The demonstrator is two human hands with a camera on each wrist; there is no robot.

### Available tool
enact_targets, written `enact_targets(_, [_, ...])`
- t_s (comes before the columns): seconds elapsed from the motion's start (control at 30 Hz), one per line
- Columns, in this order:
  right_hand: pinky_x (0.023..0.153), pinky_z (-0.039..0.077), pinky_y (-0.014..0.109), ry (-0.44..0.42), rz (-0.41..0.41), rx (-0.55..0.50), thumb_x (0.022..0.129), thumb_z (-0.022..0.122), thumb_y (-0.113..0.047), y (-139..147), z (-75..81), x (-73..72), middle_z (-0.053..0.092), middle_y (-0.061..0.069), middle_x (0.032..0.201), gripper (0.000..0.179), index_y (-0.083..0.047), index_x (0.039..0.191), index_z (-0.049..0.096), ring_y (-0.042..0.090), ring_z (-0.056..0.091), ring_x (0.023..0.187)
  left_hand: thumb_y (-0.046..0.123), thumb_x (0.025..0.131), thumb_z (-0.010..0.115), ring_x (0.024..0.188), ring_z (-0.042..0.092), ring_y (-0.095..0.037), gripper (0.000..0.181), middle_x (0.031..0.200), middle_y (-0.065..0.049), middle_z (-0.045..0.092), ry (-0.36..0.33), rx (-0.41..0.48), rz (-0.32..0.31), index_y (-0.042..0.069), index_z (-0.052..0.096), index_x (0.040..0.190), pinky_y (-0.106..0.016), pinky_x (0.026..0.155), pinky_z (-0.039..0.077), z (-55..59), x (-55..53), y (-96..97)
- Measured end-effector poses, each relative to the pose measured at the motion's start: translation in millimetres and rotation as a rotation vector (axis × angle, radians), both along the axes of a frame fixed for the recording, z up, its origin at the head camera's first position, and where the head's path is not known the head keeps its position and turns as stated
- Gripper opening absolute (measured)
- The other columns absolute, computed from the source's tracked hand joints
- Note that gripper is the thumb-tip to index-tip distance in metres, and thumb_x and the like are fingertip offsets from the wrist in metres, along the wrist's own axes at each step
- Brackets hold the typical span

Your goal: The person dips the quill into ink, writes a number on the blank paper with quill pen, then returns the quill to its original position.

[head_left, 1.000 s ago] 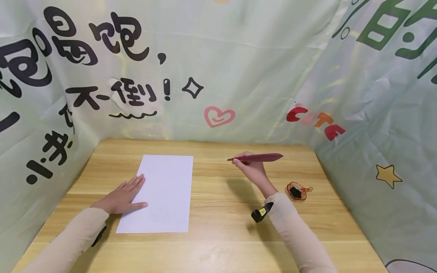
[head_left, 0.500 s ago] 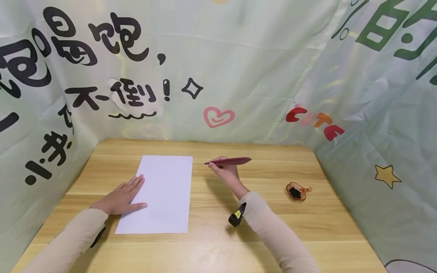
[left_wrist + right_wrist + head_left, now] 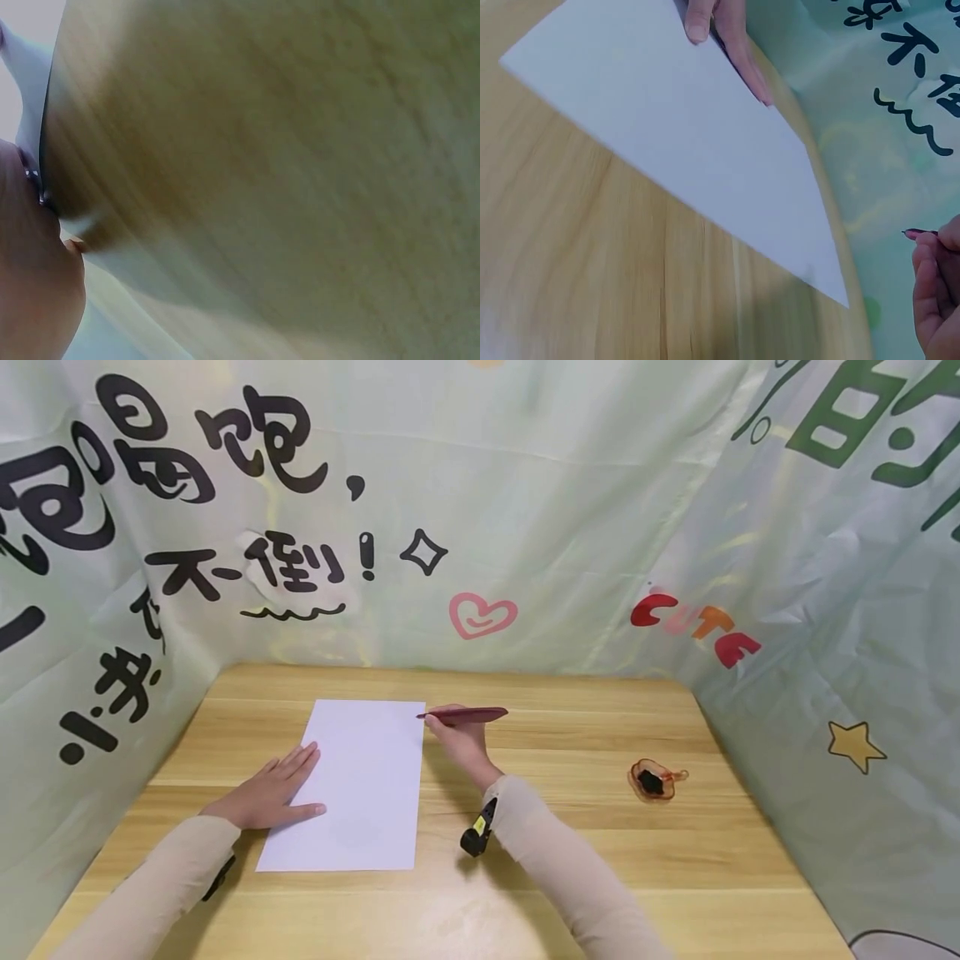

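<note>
A blank sheet of white paper (image 3: 367, 785) lies on the wooden table, left of centre. My left hand (image 3: 273, 793) rests flat across its left edge with fingers extended; in the right wrist view its fingers touch the sheet's far side. My right hand (image 3: 461, 745) pinches a dark red feather quill pen (image 3: 480, 715) near its tip, which points left. That tip appears over the paper's upper right corner, seemingly above the surface. In the right wrist view the pen's tip (image 3: 913, 233) pokes out past the fingertips. The left wrist view shows mostly tabletop.
A small orange translucent dish (image 3: 637, 781) with black contents stands at the table's right, its handle toward the right. Pale green printed cloth (image 3: 570, 568) walls in the back and sides of the wooden table (image 3: 585, 843).
My right hand has carried the quill pen leftward from near the dish to the paper's upper right corner. My left hand and the paper have stayed put.
</note>
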State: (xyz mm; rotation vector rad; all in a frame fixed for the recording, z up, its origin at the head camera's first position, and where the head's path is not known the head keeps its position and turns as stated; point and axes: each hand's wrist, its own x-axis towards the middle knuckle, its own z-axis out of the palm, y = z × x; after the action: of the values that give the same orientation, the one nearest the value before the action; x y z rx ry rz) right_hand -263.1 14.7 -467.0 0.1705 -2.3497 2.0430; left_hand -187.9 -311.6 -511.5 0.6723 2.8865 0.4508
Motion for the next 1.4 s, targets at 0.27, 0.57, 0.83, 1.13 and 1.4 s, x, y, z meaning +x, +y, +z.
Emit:
enact_targets(0.27, [0.068,0.055,0.026,-0.04,-0.071,-0.065,0.084,0.072,-0.01,-25,-6.4,0.0,0.072,0.006,0.084,0.015,-0.002,0.096,0.073,0.011,0.067,0.072,0.062,0.088,0.053,0.145,0.014,-0.038,0.096,0.159,-0.019,0.014,0.037,0.014,-0.004,-0.001,0.018,0.151,-0.066,0.108,0.016,-8.5,-2.2,-3.7])
enact_targets(0.57, [0.069,0.053,0.024,-0.124,-0.173,-0.048,0.081,0.075,-0.014,-42,-10.6,1.0,0.071,0.002,0.083,0.014,-0.009,0.093,0.074,0.009,0.065,0.071,0.06,0.088,0.055,0.143,0.016,-0.042,0.096,0.157,-0.022,0.016,0.016,0.015,0.004,-0.004,0.021,0.15,-0.065,0.109,0.014,-1.9,0.6,-0.3])
enact_targets(0.83, [0.07,0.054,0.025,-0.188,-0.223,-0.026,0.079,0.075,-0.015,-54,-9.7,3.1,0.071,0.001,0.085,0.014,-0.01,0.093,0.074,0.009,0.064,0.074,0.061,0.087,0.055,0.144,0.015,-0.04,0.096,0.158,-0.02,0.016,0.033,0.032,0.006,-0.001,0.02,0.151,-0.066,0.108,0.015,-8.8,-0.4,-3.9])
enact_targets(1.13, [0.07,0.053,0.025,-0.217,-0.229,0.021,0.081,0.075,-0.013,-62,-8.7,6.4,0.072,-0.002,0.085,0.013,-0.012,0.094,0.076,0.009,0.064,0.075,0.062,0.087,0.055,0.144,0.015,-0.04,0.096,0.158,-0.02,0.015,0.028,0.032,0.007,-0.001,0.019,0.151,-0.065,0.11,0.014,-7.2,0.5,-3.4])
enact_targets(1.4, [0.078,0.051,0.027,-0.27,-0.266,0.06,0.079,0.076,-0.018,-67,-14.1,5.5,0.072,-0.003,0.087,0.012,-0.015,0.091,0.077,0.01,0.063,0.081,0.058,0.088,0.056,0.143,0.017,-0.04,0.094,0.157,-0.021,0.018,0.058,0.039,0.0,-0.002,0.021,0.15,-0.065,0.109,0.015,-6.7,1.8,-3.2])
